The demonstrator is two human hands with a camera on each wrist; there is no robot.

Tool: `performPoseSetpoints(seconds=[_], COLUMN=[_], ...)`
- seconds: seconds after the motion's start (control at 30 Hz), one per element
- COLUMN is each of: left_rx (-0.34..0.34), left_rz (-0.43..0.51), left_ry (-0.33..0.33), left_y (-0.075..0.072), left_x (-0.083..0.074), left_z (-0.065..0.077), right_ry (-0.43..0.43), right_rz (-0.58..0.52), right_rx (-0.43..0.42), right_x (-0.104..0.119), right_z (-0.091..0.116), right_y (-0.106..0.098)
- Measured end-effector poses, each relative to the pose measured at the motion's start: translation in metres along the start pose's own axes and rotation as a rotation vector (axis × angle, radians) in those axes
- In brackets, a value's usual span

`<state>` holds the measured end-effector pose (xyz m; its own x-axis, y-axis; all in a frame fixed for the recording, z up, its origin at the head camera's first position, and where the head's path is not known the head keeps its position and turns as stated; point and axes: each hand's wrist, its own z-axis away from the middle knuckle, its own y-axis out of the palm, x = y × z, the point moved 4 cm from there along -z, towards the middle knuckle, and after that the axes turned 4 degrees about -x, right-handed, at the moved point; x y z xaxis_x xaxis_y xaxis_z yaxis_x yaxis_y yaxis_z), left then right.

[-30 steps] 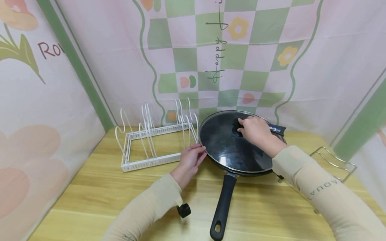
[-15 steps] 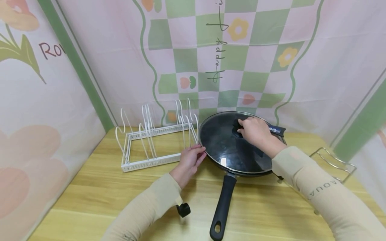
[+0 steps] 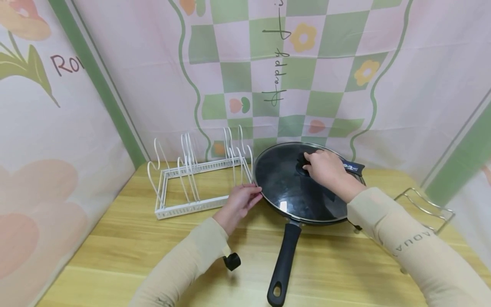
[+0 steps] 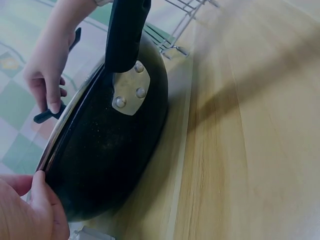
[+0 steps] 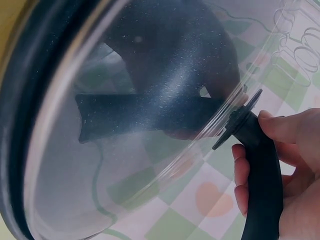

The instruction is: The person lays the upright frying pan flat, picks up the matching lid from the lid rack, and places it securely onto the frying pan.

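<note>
A black frying pan (image 4: 107,150) is covered by a glass lid (image 3: 291,196) with a steel rim. Its long black handle (image 3: 284,264) points toward me. My right hand (image 3: 325,168) grips the lid's black handle (image 5: 262,185) from above; the handle's labelled end (image 3: 353,167) shows past the hand. My left hand (image 3: 238,204) touches the left rim of the pan and lid with nearly straight fingers. In the left wrist view its fingertips (image 4: 40,177) meet the edge where lid and pan come together. How the pan is supported underneath is partly hidden.
Left of the pan stands a white rack (image 3: 192,207) with upright wire loops, close to the left hand. A silver wire rack (image 3: 426,202) reaches out from behind the right forearm. The wooden table (image 3: 126,256) ends at a patterned cloth (image 3: 264,76).
The left wrist and forearm have shifted slightly left and up, with the fingertips staying at the rim. The pan, lid and right hand look nearly unchanged.
</note>
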<state>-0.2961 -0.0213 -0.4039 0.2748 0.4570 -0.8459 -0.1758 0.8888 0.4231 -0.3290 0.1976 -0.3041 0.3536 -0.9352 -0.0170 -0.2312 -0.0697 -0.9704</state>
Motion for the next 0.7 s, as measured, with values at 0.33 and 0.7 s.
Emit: performPoseSetpoints(seconds=[0.33,0.7], left_rx=[-0.025,-0.006], left_rz=[0.001,-0.014], left_ry=[0.009,-0.002], left_y=[0.0009,0.0024], left_x=[0.0011,0.0034], left_z=[0.0002,-0.0041], right_ry=[-0.003,0.000], right_rz=[-0.004,0.005], right_rx=[-0.015,-0.018], right_x=[-0.0010,-0.0028], right_z=[0.0008,0.0014], right_y=[0.0002,0.0004])
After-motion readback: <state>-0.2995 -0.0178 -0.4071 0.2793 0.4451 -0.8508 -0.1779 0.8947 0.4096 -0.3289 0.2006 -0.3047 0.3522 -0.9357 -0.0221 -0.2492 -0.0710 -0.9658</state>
